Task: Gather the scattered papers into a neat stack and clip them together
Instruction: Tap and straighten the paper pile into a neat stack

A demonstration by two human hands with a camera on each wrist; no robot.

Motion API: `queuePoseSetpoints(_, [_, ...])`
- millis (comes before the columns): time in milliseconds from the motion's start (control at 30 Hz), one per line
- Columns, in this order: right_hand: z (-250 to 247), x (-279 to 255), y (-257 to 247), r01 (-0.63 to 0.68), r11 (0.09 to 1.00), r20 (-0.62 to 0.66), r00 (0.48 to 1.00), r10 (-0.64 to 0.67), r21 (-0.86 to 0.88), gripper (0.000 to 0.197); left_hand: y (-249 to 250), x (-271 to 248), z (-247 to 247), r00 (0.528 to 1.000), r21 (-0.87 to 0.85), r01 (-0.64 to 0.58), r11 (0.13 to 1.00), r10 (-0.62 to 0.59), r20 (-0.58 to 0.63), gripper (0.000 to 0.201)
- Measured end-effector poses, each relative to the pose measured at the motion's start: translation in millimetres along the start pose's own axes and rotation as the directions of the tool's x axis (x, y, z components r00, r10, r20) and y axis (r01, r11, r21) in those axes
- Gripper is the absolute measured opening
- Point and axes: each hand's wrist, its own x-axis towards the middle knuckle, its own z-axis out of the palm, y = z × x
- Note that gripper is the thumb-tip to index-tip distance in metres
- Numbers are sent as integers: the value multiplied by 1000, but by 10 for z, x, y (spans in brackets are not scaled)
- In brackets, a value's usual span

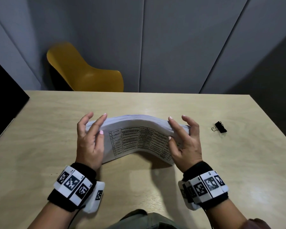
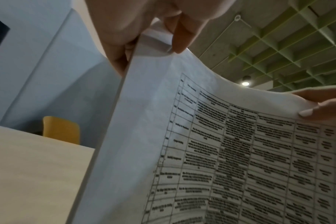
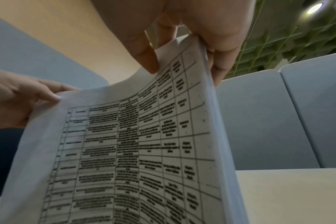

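Currently the left hand (image 1: 89, 139) pinches the left short edge of the paper stack (image 1: 139, 138), thumb on the printed face and fingers curled behind it. The right hand (image 1: 185, 142) pinches the opposite short edge in the same way. Both wrist views confirm a thumb on the front sheet near the top corner, with fingers behind.

Between the hands, the stack stands on its lower long edge on the worktop (image 1: 40, 129) and bows toward the person at the middle. Its long axis runs left to right, squarely in front of the body. The printed table faces the person.

Outward to the right, the binder clip (image 1: 219, 127) lies flat on the worktop, well apart from the stack and beyond the right hand. The right hand is clearly the nearer of the two. The likely sequence is therefore: left hand keeps the squared stack, right hand releases and reaches rightward for the clip. Its wire handles appear to point left, toward the stack.

A yellow chair (image 1: 84, 70) stands behind the far edge.
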Motion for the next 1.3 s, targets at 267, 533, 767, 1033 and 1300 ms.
queuePoseSetpoints(267, [-159, 110, 198, -353, 812, 99, 932, 349, 466, 76, -147, 184, -178, 976, -277, 216, 936, -205, 68, 54])
queuePoseSetpoints(533, [54, 97, 303, -590, 670, 341, 808, 481, 451, 35, -252, 88, 98, 739, -394, 674, 625, -566, 366, 20])
queuePoseSetpoints(767, [84, 7, 353, -494, 693, 289, 870, 401, 526, 58, -248, 50, 31, 769, -370, 640, 674, -559, 311, 23])
queuePoseSetpoints(1033, [169, -159, 403, -600, 661, 318, 800, 509, 451, 46, -52, -24, 123, 723, -452, 681, 576, -628, 288, 23])
queuePoseSetpoints(1300, [225, -266, 433, -659, 624, 334, 752, 568, 421, 28, -40, -168, 177, 683, -447, 719, 532, -660, 314, 35])
